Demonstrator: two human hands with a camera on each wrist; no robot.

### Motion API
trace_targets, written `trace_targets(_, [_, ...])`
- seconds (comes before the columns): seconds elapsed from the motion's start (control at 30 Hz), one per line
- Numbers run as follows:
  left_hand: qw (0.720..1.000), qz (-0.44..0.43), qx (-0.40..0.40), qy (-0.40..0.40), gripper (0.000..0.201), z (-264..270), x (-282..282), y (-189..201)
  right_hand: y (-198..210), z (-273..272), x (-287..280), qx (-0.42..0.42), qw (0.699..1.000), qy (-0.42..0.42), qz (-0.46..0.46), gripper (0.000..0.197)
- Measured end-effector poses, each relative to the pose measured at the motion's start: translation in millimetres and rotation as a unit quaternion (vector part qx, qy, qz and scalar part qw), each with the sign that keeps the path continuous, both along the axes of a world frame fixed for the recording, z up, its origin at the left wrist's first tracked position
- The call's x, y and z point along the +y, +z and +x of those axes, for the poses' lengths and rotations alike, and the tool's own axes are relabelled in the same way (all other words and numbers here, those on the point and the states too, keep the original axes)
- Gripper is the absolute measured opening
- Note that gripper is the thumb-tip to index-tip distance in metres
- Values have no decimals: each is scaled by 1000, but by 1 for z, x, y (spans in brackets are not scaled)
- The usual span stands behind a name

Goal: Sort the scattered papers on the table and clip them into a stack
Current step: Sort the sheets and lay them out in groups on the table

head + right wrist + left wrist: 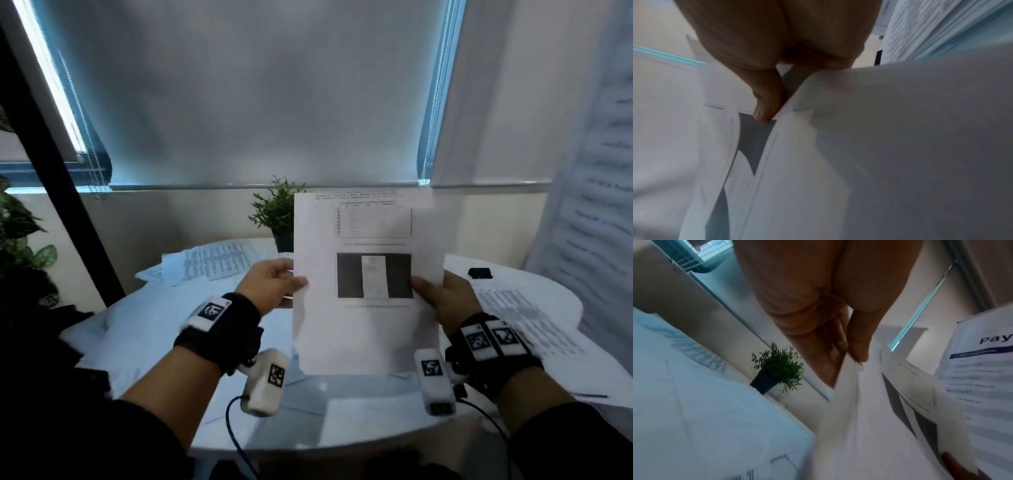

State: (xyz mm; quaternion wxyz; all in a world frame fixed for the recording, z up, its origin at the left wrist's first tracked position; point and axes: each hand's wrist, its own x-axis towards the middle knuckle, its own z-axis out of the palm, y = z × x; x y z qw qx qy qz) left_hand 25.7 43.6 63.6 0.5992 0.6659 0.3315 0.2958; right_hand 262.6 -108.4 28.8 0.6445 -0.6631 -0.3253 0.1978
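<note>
I hold a stack of white papers upright above the table, its front sheet printed with a table and a dark picture. My left hand pinches the stack's left edge, thumb in front and fingers behind. In the left wrist view the left hand pinches the paper edge. My right hand pinches the right edge, thumb on the dark picture. The right wrist view shows the right hand's thumb pressing on the sheets. More printed papers lie on the table at the back left and at the right.
A small potted plant stands at the back of the round white table, behind the stack. A black clip-like object lies at the back right. A printed banner hangs at the right. Leafy plants stand at the left.
</note>
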Motion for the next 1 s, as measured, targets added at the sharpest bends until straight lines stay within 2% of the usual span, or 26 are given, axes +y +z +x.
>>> trace_targets(0.1, [1000,8,5,27,14,6,-6,-20,-6,0,-5,102,994,35,24,16])
trace_targets(0.17, [998,20,4,62,8,9,-4,-24,-7,1,-9,120,991,56,19,18])
trace_targets(0.23, [996,34,-2,81,11,13,-2,-28,-8,0,-11,119,991,61,22,18])
trace_targets(0.33, [995,83,24,57,8,23,-13,-34,-6,-3,-10,63,997,14,40,15])
trace_targets(0.43, [991,125,48,19,21,37,-28,-44,-4,-3,-4,0,999,-19,32,35])
trace_targets(0.6, [989,95,-27,106,18,55,-37,-52,-13,1,-10,-18,995,38,-94,39])
trace_targets(0.7, [991,83,-34,97,18,70,-46,-50,-20,13,-30,-47,993,-3,-110,32])
trace_targets(0.83, [999,42,12,-9,18,83,-60,-52,-12,56,-69,-74,982,-128,-121,30])
trace_targets(0.93, [983,128,124,-41,16,79,-50,-60,0,108,-110,-113,947,-182,-239,41])
trace_targets(1.0, [953,201,221,-41,18,73,-37,-65,0,137,-135,-115,920,-198,-319,36])
